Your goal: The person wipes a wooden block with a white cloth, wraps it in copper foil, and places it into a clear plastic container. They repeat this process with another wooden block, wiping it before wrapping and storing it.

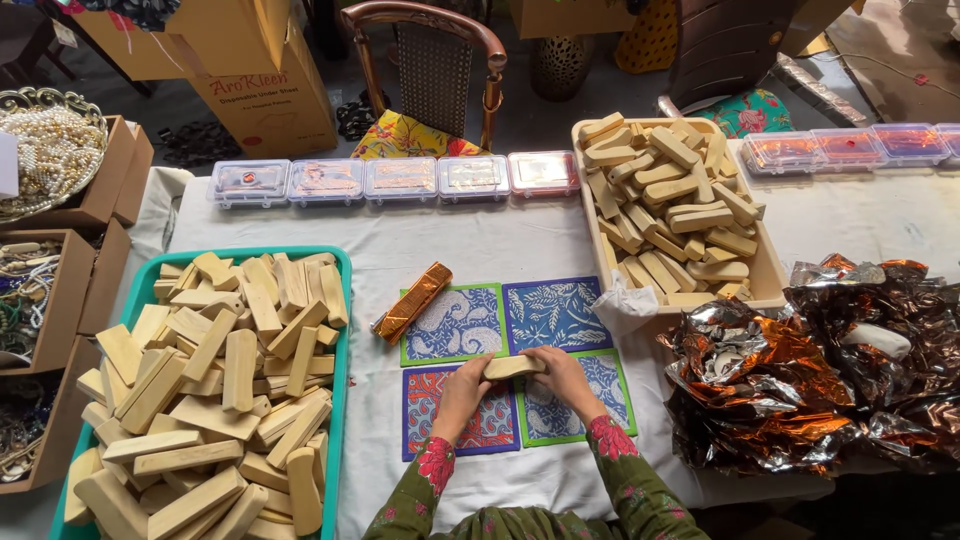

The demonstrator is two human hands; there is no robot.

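Note:
My left hand [462, 390] and my right hand [566, 378] together hold one pale wooden bar [513, 367], each gripping an end. They hover over four patterned cloth squares [552, 312] laid in a block on the white table. A bar wrapped in copper foil [412, 302] lies tilted on the upper left square. A teal tray [343, 330] heaped with bare wooden bars stands to the left of my hands. A cream bin [770, 278] with more such bars stands at the upper right.
Crumpled copper and silver foil sheets [800, 385] pile at the right. A row of clear lidded boxes [400, 180] lines the table's far edge, with more boxes [850, 147] at the right. Cardboard trays of beads [45, 160] sit far left. A chair [430, 70] stands behind the table.

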